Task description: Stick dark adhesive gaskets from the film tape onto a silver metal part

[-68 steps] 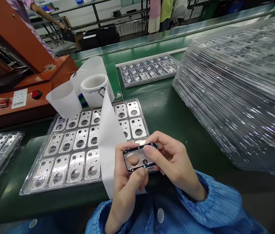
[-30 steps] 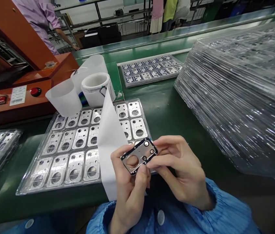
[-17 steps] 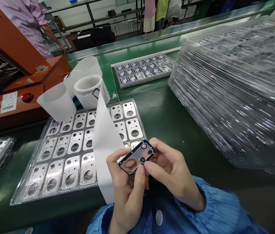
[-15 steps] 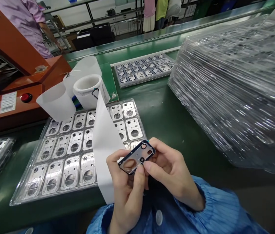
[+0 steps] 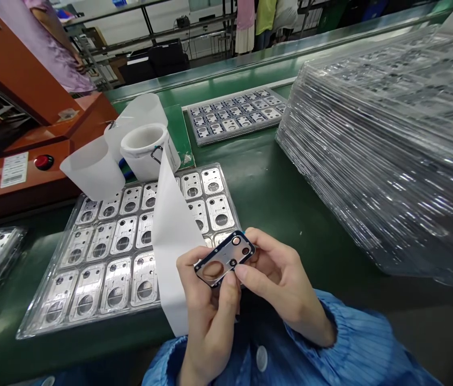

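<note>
One tall stack of clear trays (image 5: 387, 155) is sitting at the right of the green bench (image 5: 282, 198), and one filled parts tray (image 5: 130, 241) is lying flat before the person, a white liner strip (image 5: 172, 236) trailing across it from the roll (image 5: 148, 150). Both hands are closing on one metal plate (image 5: 225, 258) above the tray's near corner: the left hand (image 5: 208, 305) is pinching its lower edge, and the right hand (image 5: 280, 281) is gripping the far end, probably tilting its face into view.
</note>
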`<action>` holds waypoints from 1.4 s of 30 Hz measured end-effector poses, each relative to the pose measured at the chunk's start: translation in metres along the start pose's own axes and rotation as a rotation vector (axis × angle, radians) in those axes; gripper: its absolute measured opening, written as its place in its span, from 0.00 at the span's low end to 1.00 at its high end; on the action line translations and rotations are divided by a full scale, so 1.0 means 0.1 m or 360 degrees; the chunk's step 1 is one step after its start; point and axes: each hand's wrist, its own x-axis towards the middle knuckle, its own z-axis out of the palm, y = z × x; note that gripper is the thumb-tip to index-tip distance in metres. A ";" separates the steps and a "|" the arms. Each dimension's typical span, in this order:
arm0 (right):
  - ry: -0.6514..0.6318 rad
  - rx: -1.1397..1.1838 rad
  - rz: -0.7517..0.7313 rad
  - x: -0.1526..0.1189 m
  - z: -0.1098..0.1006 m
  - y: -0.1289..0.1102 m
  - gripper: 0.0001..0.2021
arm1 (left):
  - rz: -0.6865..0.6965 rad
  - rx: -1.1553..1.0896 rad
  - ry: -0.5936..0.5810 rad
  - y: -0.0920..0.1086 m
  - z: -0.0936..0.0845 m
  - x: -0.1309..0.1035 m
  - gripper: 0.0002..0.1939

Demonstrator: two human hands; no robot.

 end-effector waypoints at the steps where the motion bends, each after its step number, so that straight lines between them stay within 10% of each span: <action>1: -0.0008 0.0032 0.0008 0.00 0.00 0.00 0.03 | -0.0005 -0.0009 0.0003 0.00 0.00 0.00 0.10; 27: 0.0154 -0.0255 -0.0198 0.01 -0.01 -0.08 0.02 | -0.0194 -0.0515 -0.0306 -0.07 -0.16 0.10 0.09; 35: -0.0111 -0.1033 -0.0176 -0.03 -0.18 -0.29 0.04 | -0.0217 -0.0193 -0.0308 0.02 -0.12 0.15 0.10; 42: -0.0158 -0.1004 -0.0166 0.00 -0.14 -0.27 0.03 | -0.0285 -0.0020 -0.0396 -0.04 -0.17 0.12 0.13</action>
